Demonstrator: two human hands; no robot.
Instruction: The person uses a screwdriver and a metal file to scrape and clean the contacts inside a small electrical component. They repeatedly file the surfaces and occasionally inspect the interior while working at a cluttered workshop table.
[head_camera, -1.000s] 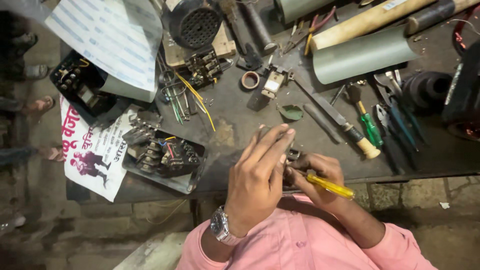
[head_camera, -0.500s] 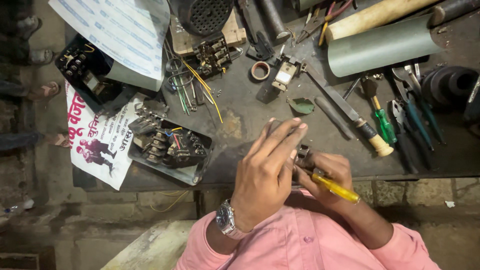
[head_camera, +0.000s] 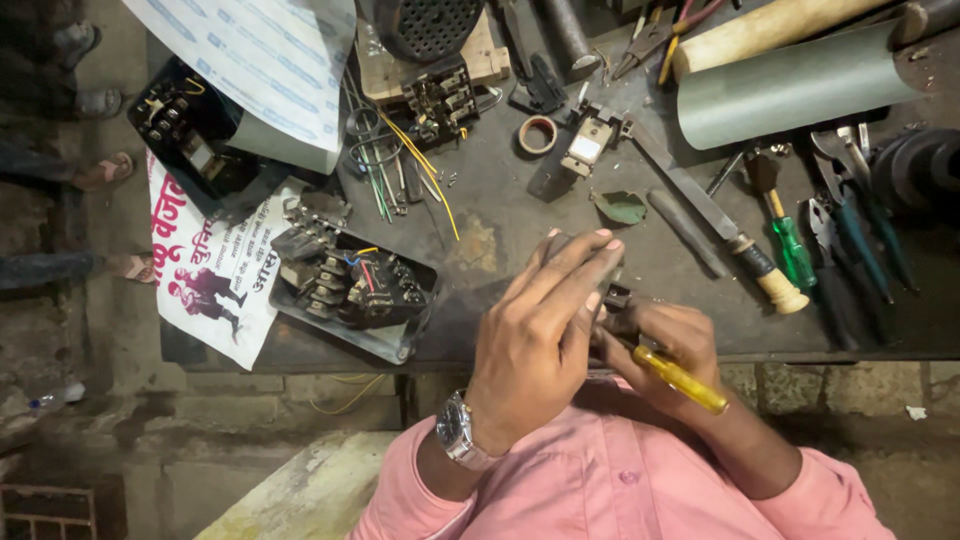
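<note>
At the near edge of the dark workbench (head_camera: 500, 230), the left hand (head_camera: 535, 340) curls its fingers (head_camera: 575, 262) closed around a small dark electrical part (head_camera: 612, 298), most of it hidden under the hand. The right hand (head_camera: 665, 345), just right of that part, grips a yellow-handled screwdriver (head_camera: 680, 380) in a closed fist, its tip hidden at the part. Left of the part sits a tray of black contactor pieces (head_camera: 355, 290). Behind the part lie a tape roll (head_camera: 537, 134) and a green leaf-shaped scrap (head_camera: 622, 207). To its right rest a file with a pale handle (head_camera: 720, 225) and a green-handled screwdriver (head_camera: 790, 245).
</note>
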